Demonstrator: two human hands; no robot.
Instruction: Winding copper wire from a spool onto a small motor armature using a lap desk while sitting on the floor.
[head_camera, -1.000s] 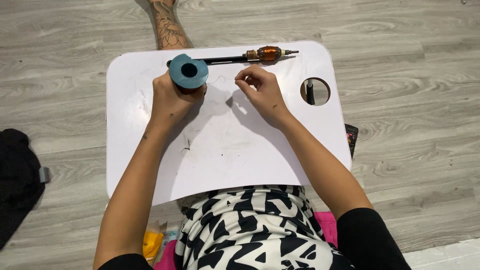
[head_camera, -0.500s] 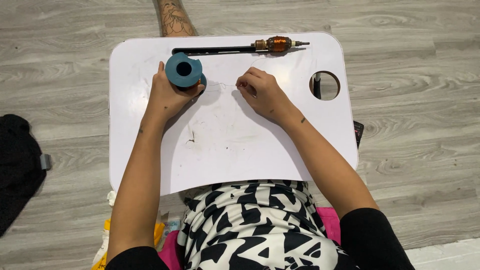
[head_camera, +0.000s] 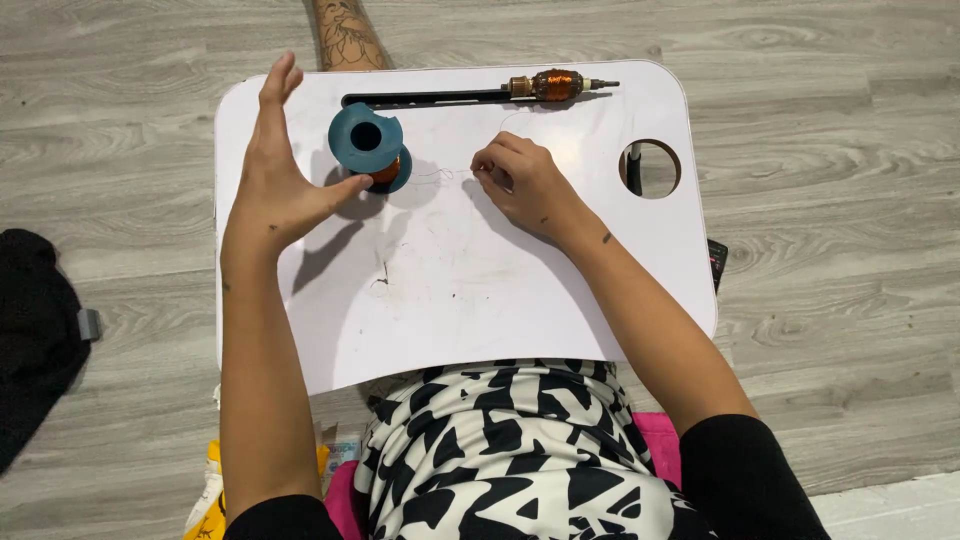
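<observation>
Spreading our left hand (head_camera: 280, 185) wide, we touch only the thumb tip to the teal spool (head_camera: 367, 147) of copper wire, upright near the surface's (head_camera: 450, 300) far left corner. Our right hand (head_camera: 520, 185) pinches a thin wire strand (head_camera: 440, 173) running from the spool, fingers curled.

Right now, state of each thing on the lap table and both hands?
Blue spool: upright, copper wire on it, thumb touching.
Thin wire: runs from spool to right hand.
Motor armature: lying flat at far edge.
Left hand: open, fingers spread.
Right hand: pinching the wire.
Lap table: level.
</observation>
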